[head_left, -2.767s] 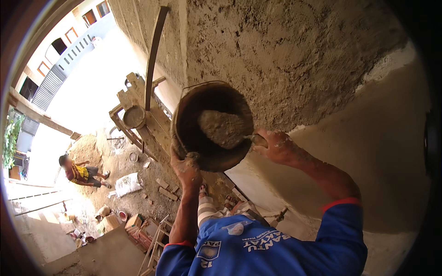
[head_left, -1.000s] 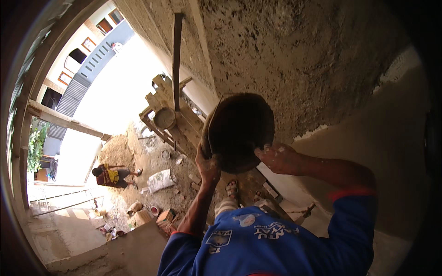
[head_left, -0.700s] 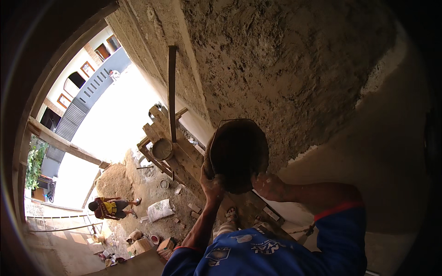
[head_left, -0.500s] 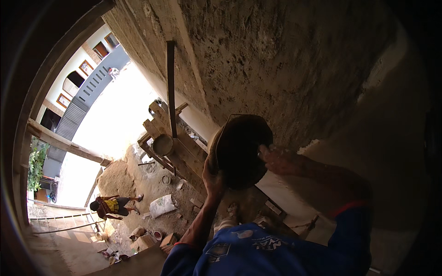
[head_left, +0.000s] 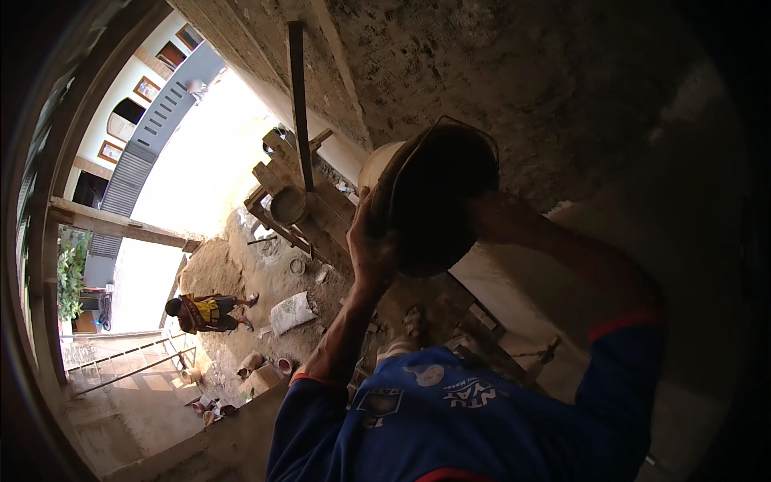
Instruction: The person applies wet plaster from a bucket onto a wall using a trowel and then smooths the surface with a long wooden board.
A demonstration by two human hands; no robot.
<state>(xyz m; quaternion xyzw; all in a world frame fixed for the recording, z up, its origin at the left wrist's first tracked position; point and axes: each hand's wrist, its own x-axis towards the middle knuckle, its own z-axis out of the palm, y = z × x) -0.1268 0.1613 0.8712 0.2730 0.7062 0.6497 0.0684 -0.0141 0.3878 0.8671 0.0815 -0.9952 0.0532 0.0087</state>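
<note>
Fingers of our left hand clasp the bucket between our hands, probably to steady its tilt; our right hand, shadowed at the bucket's mouth, we cannot read.

– What's the left hand holding?
– A tilted bucket, by its side; the right hand is at its dark mouth.
– And below?
– A person in yellow, near a white sack.

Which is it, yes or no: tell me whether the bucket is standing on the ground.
No, the left hand grips the bucket by its side, holding it tilted and raised off the ground.
</note>
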